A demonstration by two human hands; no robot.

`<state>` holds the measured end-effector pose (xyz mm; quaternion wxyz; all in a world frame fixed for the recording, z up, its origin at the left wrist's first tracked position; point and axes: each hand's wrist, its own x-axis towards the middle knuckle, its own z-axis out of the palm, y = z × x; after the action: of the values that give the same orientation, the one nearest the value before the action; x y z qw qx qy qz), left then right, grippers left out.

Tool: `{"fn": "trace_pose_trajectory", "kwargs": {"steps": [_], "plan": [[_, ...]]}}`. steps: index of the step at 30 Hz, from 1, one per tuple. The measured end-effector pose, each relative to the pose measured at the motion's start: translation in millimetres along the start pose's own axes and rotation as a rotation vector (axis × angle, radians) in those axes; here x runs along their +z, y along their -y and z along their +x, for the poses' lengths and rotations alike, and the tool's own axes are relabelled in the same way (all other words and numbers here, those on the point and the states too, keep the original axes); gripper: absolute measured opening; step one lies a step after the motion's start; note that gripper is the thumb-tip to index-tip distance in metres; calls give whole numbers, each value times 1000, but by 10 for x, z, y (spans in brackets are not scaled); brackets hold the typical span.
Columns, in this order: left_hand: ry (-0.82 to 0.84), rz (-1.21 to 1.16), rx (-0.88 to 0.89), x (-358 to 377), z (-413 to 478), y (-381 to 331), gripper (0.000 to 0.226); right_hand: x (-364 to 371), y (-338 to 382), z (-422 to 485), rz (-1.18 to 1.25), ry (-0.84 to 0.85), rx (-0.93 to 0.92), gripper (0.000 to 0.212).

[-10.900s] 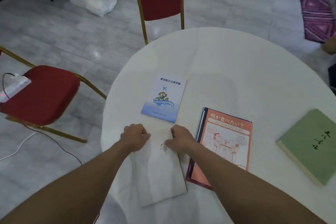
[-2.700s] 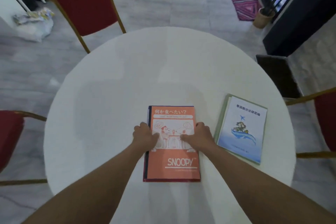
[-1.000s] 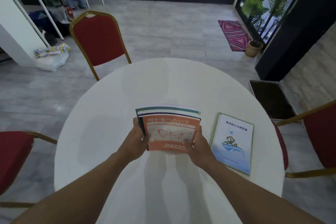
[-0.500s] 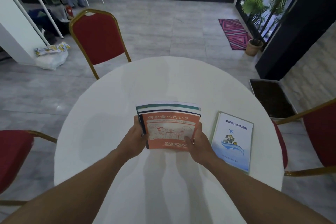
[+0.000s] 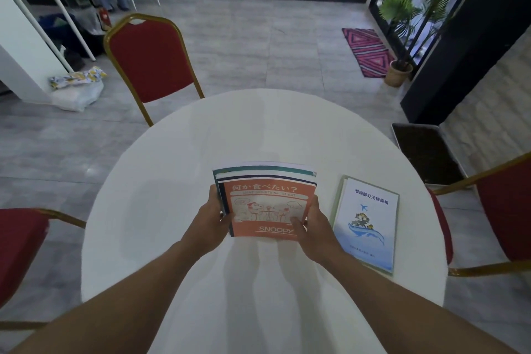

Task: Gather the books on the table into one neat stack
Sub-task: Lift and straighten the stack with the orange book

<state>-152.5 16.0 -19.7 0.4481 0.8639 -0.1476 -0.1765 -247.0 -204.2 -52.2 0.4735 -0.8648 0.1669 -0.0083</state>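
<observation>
An orange Snoopy book [image 5: 267,210] tops a small pile of books held tilted up off the round white table [image 5: 178,181]. My left hand [image 5: 212,218] grips the pile's left edge and my right hand [image 5: 313,224] grips its right edge. Behind the orange cover show the top edges of other books [image 5: 264,171], staggered. To the right, a pale blue book with a whale picture [image 5: 367,221] lies flat on a green book whose edge [image 5: 337,204] peeks out beneath it.
A red chair [image 5: 152,60] stands beyond the table at the left. Another red chair [image 5: 20,244] is at the near left and a third [image 5: 502,210] at the right. A dark tray [image 5: 425,152] sits on the floor to the right.
Over the last second the pile stays lifted between both hands with hardly any shift. Earlier the orange book lay flat on the table under my hands.
</observation>
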Motion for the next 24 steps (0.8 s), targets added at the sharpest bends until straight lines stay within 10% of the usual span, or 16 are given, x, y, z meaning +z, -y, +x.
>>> {"fn": "trace_pose_trajectory", "kwargs": {"steps": [24], "plan": [[27,-54,-356,239,699,311,25,238,-97,541,233,36,332,36]]}}
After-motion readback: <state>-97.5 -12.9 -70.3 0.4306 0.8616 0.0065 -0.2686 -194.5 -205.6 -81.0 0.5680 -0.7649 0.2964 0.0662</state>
